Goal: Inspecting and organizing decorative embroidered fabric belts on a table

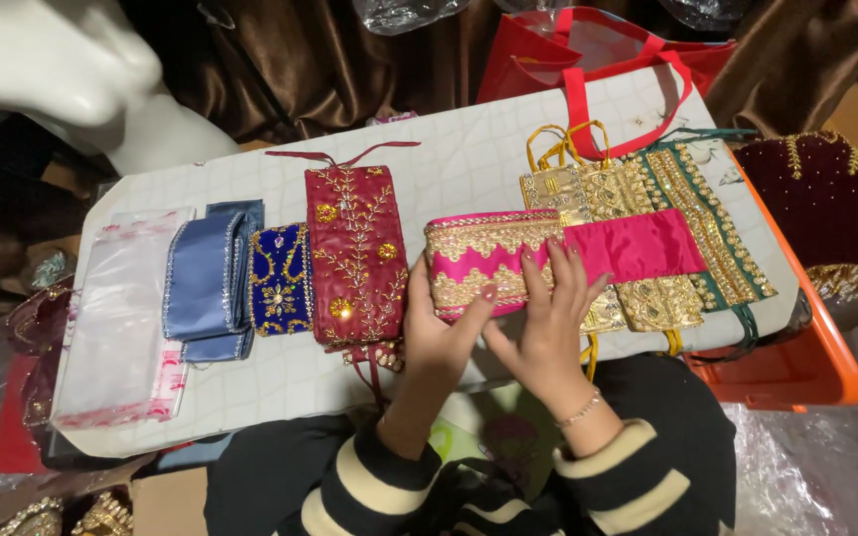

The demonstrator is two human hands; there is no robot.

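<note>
A bright pink cloth band with gold embroidery point(489, 253) lies on the white quilted table point(469, 159). My left hand point(436, 333) grips its near left edge, thumb on top. Flat on the band, my right hand point(545, 318) presses down with fingers spread, beside the plain pink end point(647, 246). Under and behind it lie a gold embroidered piece point(608, 199) and a green one with gold trim point(707, 213). Left of my hands lies a dark red embroidered piece point(355, 253).
Further left sit a royal blue embroidered piece point(278, 278), folded pale blue satin point(206, 278) and clear plastic sleeves point(121, 318). A red bag point(588, 60) lies at the back. An orange crate point(806, 367) stands right; a white mannequin point(71, 69) stands far left.
</note>
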